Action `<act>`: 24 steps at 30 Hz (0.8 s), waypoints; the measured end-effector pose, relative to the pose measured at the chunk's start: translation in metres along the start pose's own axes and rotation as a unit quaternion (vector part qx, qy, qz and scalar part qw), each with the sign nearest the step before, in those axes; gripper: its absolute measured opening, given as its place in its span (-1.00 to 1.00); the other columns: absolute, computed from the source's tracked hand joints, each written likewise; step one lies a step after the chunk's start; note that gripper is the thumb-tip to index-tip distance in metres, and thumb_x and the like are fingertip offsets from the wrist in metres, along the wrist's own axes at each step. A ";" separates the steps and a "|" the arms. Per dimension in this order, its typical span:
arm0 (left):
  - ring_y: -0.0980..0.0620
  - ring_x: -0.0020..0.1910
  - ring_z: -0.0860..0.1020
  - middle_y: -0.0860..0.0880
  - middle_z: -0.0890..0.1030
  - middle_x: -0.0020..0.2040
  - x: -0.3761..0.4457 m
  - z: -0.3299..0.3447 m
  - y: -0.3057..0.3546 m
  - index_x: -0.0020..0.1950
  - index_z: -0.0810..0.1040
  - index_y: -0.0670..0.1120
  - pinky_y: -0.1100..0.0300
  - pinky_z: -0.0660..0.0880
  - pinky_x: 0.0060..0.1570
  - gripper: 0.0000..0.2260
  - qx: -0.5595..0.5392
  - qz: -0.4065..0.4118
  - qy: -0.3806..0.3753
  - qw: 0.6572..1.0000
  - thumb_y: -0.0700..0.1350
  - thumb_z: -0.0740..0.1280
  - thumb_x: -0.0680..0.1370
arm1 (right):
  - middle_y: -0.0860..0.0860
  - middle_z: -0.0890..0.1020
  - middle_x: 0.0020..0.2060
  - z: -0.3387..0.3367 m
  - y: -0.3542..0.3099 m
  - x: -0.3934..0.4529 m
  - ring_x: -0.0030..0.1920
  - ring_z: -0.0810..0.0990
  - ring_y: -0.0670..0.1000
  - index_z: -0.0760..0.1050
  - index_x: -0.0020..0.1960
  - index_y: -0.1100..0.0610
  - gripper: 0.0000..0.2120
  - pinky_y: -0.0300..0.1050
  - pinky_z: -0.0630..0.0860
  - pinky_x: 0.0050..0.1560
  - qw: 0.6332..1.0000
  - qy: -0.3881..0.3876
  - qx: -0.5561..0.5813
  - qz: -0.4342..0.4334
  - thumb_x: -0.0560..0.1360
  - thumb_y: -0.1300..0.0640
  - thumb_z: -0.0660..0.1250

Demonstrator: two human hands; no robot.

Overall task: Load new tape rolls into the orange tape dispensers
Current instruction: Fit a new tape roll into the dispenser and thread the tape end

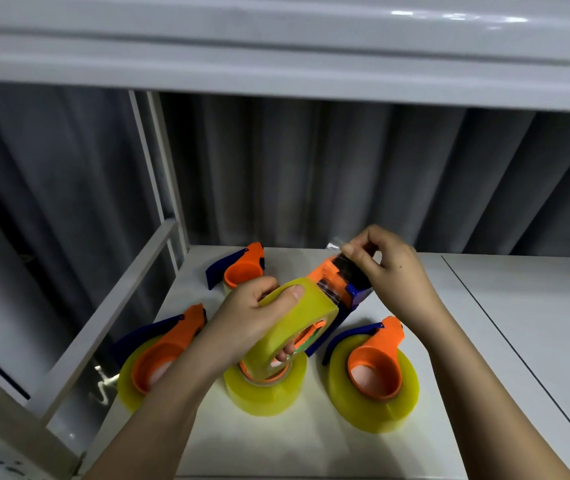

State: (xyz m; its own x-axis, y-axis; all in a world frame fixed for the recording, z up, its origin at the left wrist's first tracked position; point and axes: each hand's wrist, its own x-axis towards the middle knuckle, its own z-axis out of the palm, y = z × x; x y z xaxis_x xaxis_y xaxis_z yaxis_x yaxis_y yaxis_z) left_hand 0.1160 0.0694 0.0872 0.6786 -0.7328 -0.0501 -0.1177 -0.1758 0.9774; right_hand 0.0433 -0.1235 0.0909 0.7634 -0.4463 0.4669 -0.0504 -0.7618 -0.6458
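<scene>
My left hand point(248, 317) grips a yellow tape roll point(297, 323) mounted in an orange and blue dispenser point(337, 282), held tilted above the table. My right hand point(387, 268) pinches the clear tape end point(337, 244) at the dispenser's head. Below lies a loose yellow roll point(266, 393). Two loaded orange dispensers sit flat, one to the left point(158, 355) and one to the right point(377, 368). A further orange dispenser point(240, 268) rests at the back, its roll mostly hidden.
The white table point(328, 441) has a seam toward the right, with another white surface point(536, 323) beyond it. A white metal frame point(158, 188) rises at the left. Grey curtains hang behind, and a white shelf point(276, 57) runs overhead.
</scene>
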 end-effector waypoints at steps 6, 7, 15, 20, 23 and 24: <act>0.02 -0.42 0.61 -0.06 0.60 -0.42 0.000 -0.004 0.001 -0.04 0.46 -0.27 0.21 0.58 -0.39 -0.68 0.008 0.003 0.001 1.000 0.02 0.26 0.54 | -0.10 0.59 -0.19 -0.002 0.001 0.002 -0.04 0.52 -0.01 0.46 -0.20 -0.01 -0.86 -0.12 0.47 -0.06 1.000 -0.007 0.015 -0.022 0.54 0.07 0.31; 0.01 -0.42 0.61 -0.07 0.61 -0.41 -0.001 -0.004 0.001 -0.01 0.48 -0.26 0.21 0.59 -0.39 -0.66 0.007 0.000 0.002 1.000 0.04 0.26 0.54 | -0.12 0.58 -0.20 -0.002 0.002 0.002 -0.05 0.52 -0.03 0.48 -0.19 0.01 -0.87 -0.11 0.47 -0.05 0.999 -0.001 0.010 -0.030 0.54 0.07 0.31; -0.17 -0.27 0.64 -0.22 0.65 -0.27 -0.005 -0.008 -0.001 0.06 0.53 -0.20 0.11 0.62 -0.28 -0.59 -0.021 -0.012 0.010 1.000 0.13 0.27 0.45 | -0.13 0.58 -0.20 -0.003 0.000 -0.006 -0.08 0.52 -0.14 0.47 -0.21 -0.08 -0.84 -0.45 0.36 -0.14 0.996 0.037 0.065 -0.038 0.52 0.11 0.34; -0.18 -0.19 0.65 -0.22 0.64 -0.19 -0.004 -0.007 -0.001 0.08 0.52 -0.24 0.15 0.62 -0.29 -0.60 -0.025 0.001 0.028 0.999 0.08 0.27 0.48 | -0.14 0.59 -0.21 -0.005 -0.002 -0.008 -0.11 0.52 -0.22 0.49 -0.19 -0.03 -0.85 -0.47 0.38 -0.18 0.995 0.049 0.084 -0.018 0.53 0.15 0.32; -0.09 -0.30 0.65 -0.25 0.61 -0.23 -0.006 -0.004 -0.001 0.05 0.46 -0.34 0.19 0.60 -0.34 -0.60 -0.013 0.028 0.045 0.998 0.02 0.29 0.51 | -0.12 0.59 -0.22 -0.005 -0.004 -0.011 -0.15 0.51 -0.25 0.51 -0.19 0.02 -0.87 -0.47 0.37 -0.20 0.993 0.061 0.097 0.002 0.53 0.16 0.32; -0.02 -0.38 0.63 -0.21 0.59 -0.30 -0.007 -0.002 -0.002 0.01 0.44 -0.37 0.23 0.58 -0.40 -0.62 -0.005 0.042 0.058 0.997 -0.01 0.29 0.53 | -0.13 0.59 -0.23 -0.005 -0.004 -0.012 -0.16 0.50 -0.26 0.51 -0.20 0.01 -0.86 -0.47 0.37 -0.22 0.993 0.065 0.098 0.011 0.53 0.15 0.32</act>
State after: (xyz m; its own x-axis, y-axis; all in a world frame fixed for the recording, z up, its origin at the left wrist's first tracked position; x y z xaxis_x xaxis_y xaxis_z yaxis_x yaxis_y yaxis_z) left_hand 0.1129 0.0764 0.0861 0.7464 -0.6631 0.0565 -0.1710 -0.1090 0.9792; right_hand 0.0309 -0.1176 0.0910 0.6735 -0.5282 0.5171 0.0699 -0.6509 -0.7560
